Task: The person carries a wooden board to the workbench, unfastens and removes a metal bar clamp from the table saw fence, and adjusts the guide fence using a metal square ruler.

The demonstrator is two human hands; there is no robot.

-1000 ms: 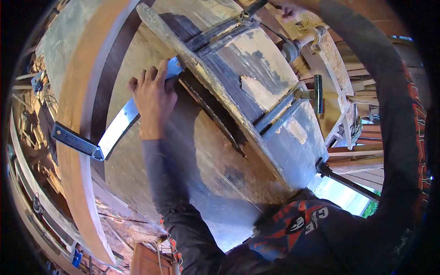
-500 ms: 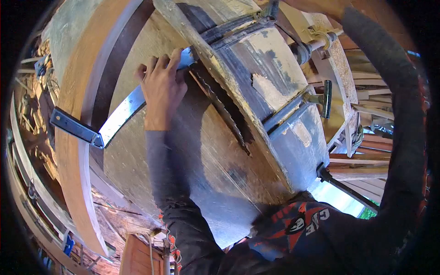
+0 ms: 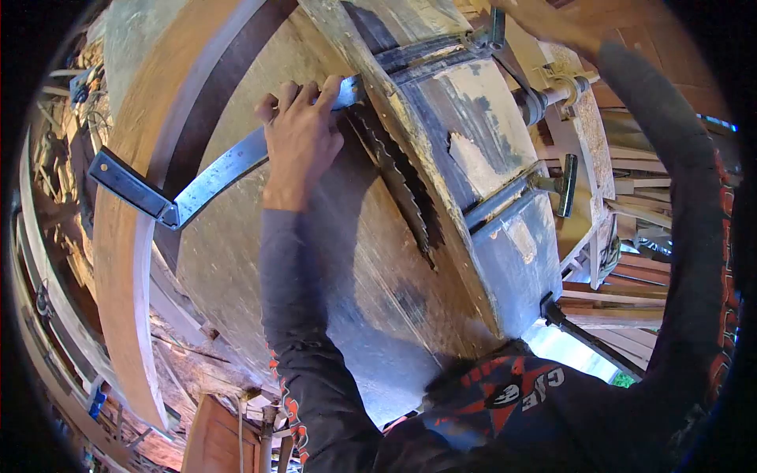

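Observation:
My left hand is closed over the blade of a metal square, its fingers curled near the far end. The square's dark handle lies across a curved wooden piece at the left. Beside the square's tip, a toothed saw blade shows in a slot of the worn table. A long wooden fence runs along the slot. My right hand reaches the top edge, past the fence; its fingers are cut off from view.
Black clamp handles and metal bars sit on the boards right of the fence. A pulley-like shaft is at the upper right. Stacked timber stands at the right, and wood scraps lie at the far left.
The view has shifted, so the table, square and left hand appear further right and higher. More of the saw's teeth show. The fingers of my right hand have left the frame at the top.

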